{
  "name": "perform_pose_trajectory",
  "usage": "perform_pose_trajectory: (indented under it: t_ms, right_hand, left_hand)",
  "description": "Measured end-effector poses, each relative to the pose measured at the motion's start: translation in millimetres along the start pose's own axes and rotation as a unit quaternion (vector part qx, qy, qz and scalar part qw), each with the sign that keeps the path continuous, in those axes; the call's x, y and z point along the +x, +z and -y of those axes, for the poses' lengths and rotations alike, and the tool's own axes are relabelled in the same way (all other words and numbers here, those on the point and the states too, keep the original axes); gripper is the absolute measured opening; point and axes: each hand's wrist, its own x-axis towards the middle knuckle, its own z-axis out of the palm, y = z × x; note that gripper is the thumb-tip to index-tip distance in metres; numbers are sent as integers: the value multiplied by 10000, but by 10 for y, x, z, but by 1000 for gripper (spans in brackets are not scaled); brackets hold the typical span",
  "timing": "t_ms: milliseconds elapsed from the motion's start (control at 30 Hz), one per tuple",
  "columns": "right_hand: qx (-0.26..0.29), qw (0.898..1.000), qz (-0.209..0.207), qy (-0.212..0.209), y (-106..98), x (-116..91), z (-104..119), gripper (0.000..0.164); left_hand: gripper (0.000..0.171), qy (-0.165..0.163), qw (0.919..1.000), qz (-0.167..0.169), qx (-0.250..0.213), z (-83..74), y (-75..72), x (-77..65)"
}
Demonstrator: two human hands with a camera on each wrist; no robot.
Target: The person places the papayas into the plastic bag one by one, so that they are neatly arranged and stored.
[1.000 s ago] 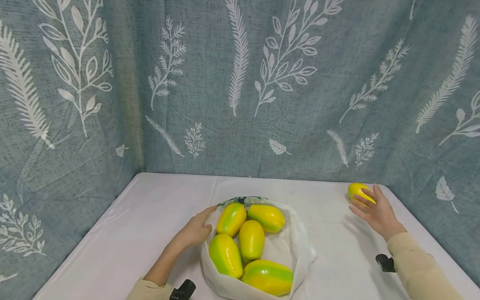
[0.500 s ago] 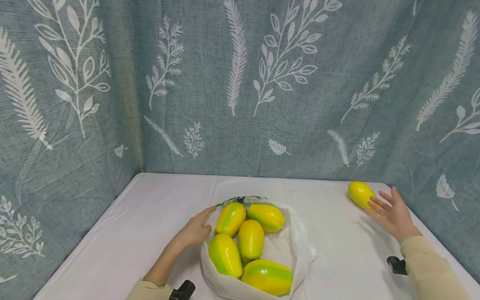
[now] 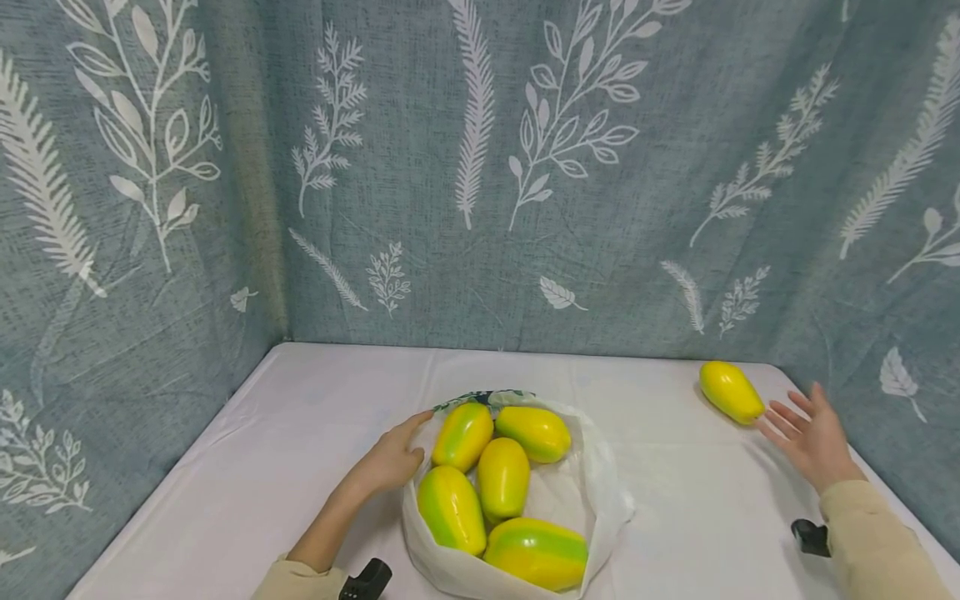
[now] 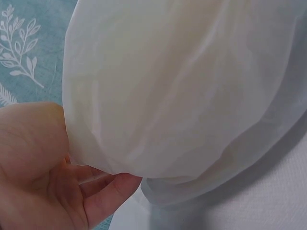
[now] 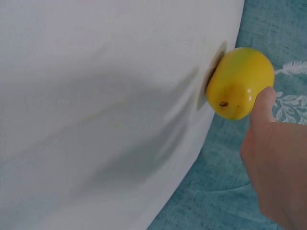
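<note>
At the left rim of a white cloth-like bag (image 3: 611, 500), my left hand (image 3: 386, 462) holds the edge, its index finger stretched along it. The left wrist view shows curled fingers (image 4: 108, 196) against the bag's side, some fingertips hidden. Inside the bag lie several yellow-green papayas, one papaya (image 3: 503, 481) in the middle. At the far right of the table, another papaya (image 3: 731, 392) lies alone. My right hand (image 3: 810, 437) is beside its near end, fingers spread and extended. Whether the fingertips touch it, I cannot tell.
A white-covered table (image 3: 300, 433) carries everything. Blue-green curtains (image 3: 420, 167) with white leaf prints stand along its back and sides. Black wrist devices, such as the wrist camera (image 3: 810, 537), sit below each hand.
My right hand has moved right and slightly nearer, away from in front of the lone papaya. That papaya has turned, its near end swinging right. The left hand stays at the bag.
</note>
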Motion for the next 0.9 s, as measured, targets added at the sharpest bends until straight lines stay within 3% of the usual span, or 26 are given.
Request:
perform_pose_trajectory:
  t_ms: [200, 467, 700, 900]
  right_hand:
    - [-162, 9978, -609, -195, -49, 43, -7, 73]
    - [50, 9917, -1208, -433, -174, 110, -16, 71]
    - [-148, 9889, -1418, -417, -366, 236, -18, 69]
    - [-444, 9867, -1483, -502, -334, 193, -23, 69]
  left_hand:
    - [54, -11, 10000, -12, 10, 36, -9, -18]
    - [54, 30, 10000, 1, 26, 65, -21, -26]
    - [55, -7, 10000, 41, 15, 83, -23, -38]
    - [55, 60, 10000, 32, 11, 86, -32, -49]
